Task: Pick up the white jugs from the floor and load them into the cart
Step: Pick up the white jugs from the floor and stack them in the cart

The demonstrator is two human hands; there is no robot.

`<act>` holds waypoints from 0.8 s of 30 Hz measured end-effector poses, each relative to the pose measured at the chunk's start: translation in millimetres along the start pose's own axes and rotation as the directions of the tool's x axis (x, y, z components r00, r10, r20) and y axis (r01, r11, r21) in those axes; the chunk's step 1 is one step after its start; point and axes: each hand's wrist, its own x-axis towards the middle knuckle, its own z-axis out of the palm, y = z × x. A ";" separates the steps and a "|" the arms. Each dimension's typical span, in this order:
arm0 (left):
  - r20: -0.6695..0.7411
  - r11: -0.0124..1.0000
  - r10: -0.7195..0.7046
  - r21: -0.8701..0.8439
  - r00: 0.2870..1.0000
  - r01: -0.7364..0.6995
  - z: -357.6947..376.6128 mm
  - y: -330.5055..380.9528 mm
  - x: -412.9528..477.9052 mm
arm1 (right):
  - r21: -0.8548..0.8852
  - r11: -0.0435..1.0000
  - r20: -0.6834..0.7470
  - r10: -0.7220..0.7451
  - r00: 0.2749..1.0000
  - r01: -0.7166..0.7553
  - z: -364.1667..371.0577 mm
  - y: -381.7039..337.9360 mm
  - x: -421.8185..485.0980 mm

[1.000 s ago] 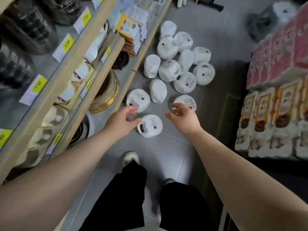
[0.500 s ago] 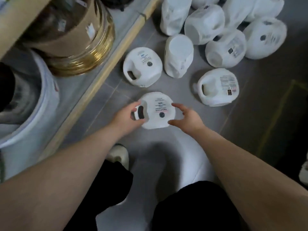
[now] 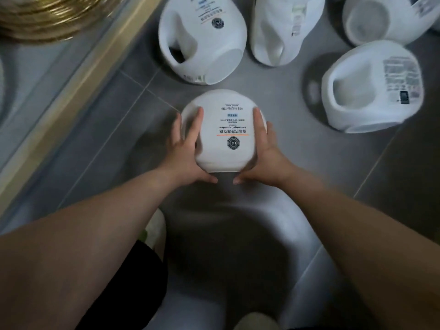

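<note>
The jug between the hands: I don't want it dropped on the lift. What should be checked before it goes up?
1. The left hand presses flat on the left side of the jug: ok.
2. The right hand presses flat on its right side: ok.
3. Both thumbs reach round the near end: ok.
4. Apart from the nearest jug: ok, a narrow strip of floor shows between.
5. Cap shut: cannot tell, hidden.
6. Path to the cart: cannot tell, it is not in view.
</note>
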 end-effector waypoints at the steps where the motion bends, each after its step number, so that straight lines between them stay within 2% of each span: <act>1: -0.017 1.000 -0.001 0.008 1.000 0.002 0.8 0.2 -0.3 | 0.017 1.000 -0.024 -0.010 1.000 0.010 3.2 1.1 -0.2; 5: 0.007 0.999 0.037 -0.039 0.999 -0.037 -12.6 3.0 1.2 | 0.131 0.989 -0.081 -0.057 0.995 0.067 -3.7 -2.2 0.0; 8: 0.046 0.985 0.059 -0.163 0.997 -0.051 -37.3 13.5 -4.1 | 0.218 0.973 -0.091 -0.062 0.994 0.081 -22.1 -23.2 -7.5; 12: 0.028 0.957 0.084 -0.281 0.996 -0.073 -86.5 43.9 -35.0 | 0.419 0.908 -0.095 0.014 0.995 0.027 -45.7 -74.2 -31.2; 15: 0.037 0.925 0.104 -0.371 0.994 -0.083 -141.3 79.2 -67.2 | 0.575 0.818 -0.109 0.083 0.990 -0.005 -71.4 -126.6 -59.1; 21: 0.066 0.890 0.137 -0.446 0.988 -0.093 -283.0 169.8 -143.6 | 0.651 0.757 -0.175 0.088 0.981 0.048 -159.8 -277.9 -131.3; 24: 0.021 0.879 0.158 -0.458 0.987 -0.131 -353.8 213.5 -187.1 | 0.652 0.754 -0.191 0.063 0.980 0.078 -209.6 -362.1 -167.6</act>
